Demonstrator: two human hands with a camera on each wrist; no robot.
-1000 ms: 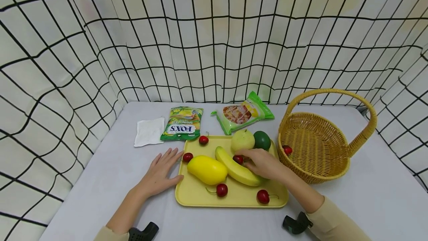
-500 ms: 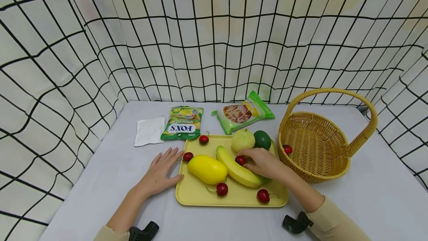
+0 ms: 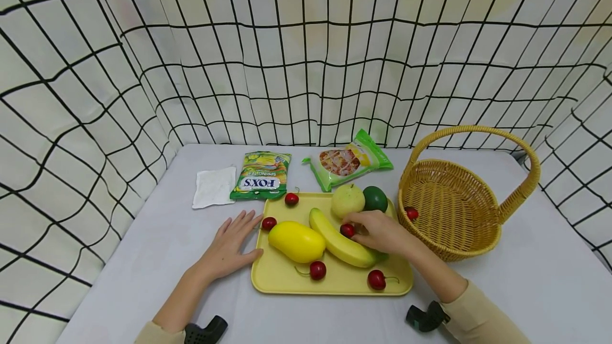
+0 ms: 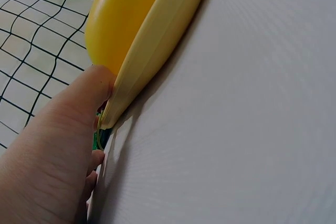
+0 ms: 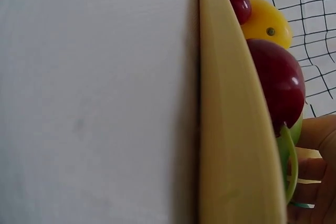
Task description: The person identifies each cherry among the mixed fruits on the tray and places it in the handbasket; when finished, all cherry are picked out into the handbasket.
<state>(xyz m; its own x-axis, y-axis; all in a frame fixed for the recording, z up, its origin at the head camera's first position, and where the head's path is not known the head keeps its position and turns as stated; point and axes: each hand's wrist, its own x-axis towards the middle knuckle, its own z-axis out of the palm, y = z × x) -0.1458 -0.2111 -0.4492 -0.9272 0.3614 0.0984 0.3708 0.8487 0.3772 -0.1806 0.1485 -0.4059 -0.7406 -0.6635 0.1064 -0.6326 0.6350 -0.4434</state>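
My right hand pinches a dark red cherry between thumb and fingers, beside the middle of a banana on the yellow tray. Just behind that hand sit a pale green pear-like fruit and a dark green fruit. My left hand lies with fingers spread on the cloth, its thumb at the tray's left edge. Nearest to it are a cherry and a yellow mango. The right wrist view shows a large front cherry, with the right hand partly behind it.
Right of the tray stands a wicker basket with a tall handle and a red fruit inside. Behind the tray lie a FOX'S packet, a green snack bag and a white cloth square. More cherries rest on the tray.
My right hand has drawn the cherry slightly to the right, away from the banana's upper part. The left hand stays where it was.
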